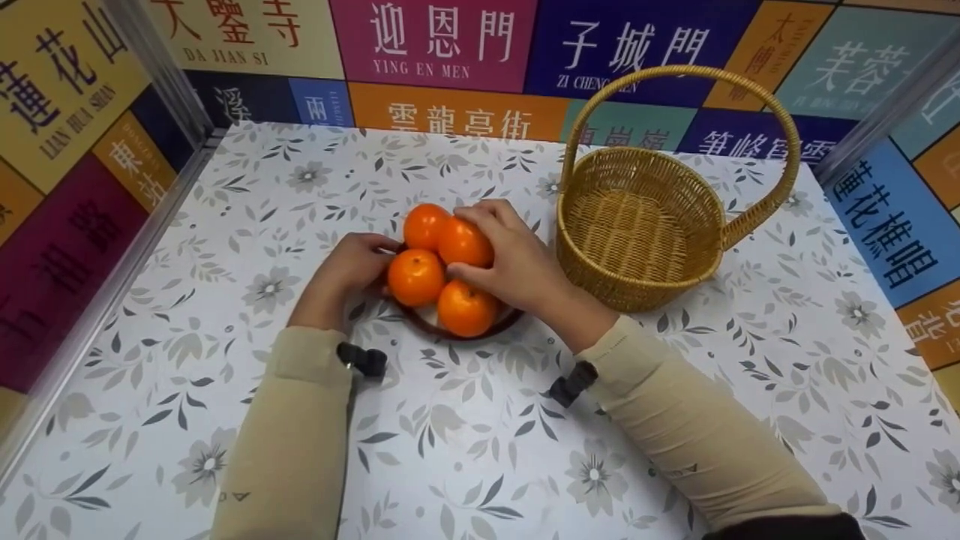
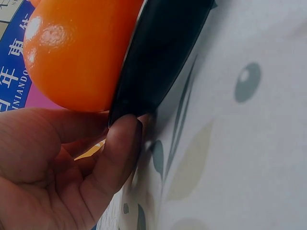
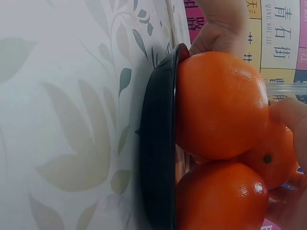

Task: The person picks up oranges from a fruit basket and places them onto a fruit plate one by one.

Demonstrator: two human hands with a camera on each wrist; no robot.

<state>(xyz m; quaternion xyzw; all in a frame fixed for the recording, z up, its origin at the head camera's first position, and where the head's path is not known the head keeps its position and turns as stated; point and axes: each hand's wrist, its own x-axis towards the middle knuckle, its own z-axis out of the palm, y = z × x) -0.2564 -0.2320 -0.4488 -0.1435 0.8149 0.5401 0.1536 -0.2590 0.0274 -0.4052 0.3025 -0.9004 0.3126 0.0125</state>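
Observation:
Several oranges (image 1: 416, 277) sit together in a shallow dark dish (image 3: 158, 134) on the table. At the dish's left side, my left hand (image 1: 360, 262) pinches its rim; the left wrist view shows thumb and finger on the dark edge (image 2: 163, 48), just beside an orange (image 2: 81, 52). My right hand (image 1: 517, 259) reaches over from the right and grips the back-right orange (image 1: 465, 241) with thumb and fingers. That orange touches or nearly touches the others; whether it is lifted off the dish, I cannot tell.
A woven basket (image 1: 637, 296) with a tall arched handle (image 1: 784, 127) stands right of the dish, close to my right wrist. Beneath everything is a floral-patterned tablecloth (image 1: 480, 450). Panels with coloured lettering (image 1: 442, 45) border the table's back and sides.

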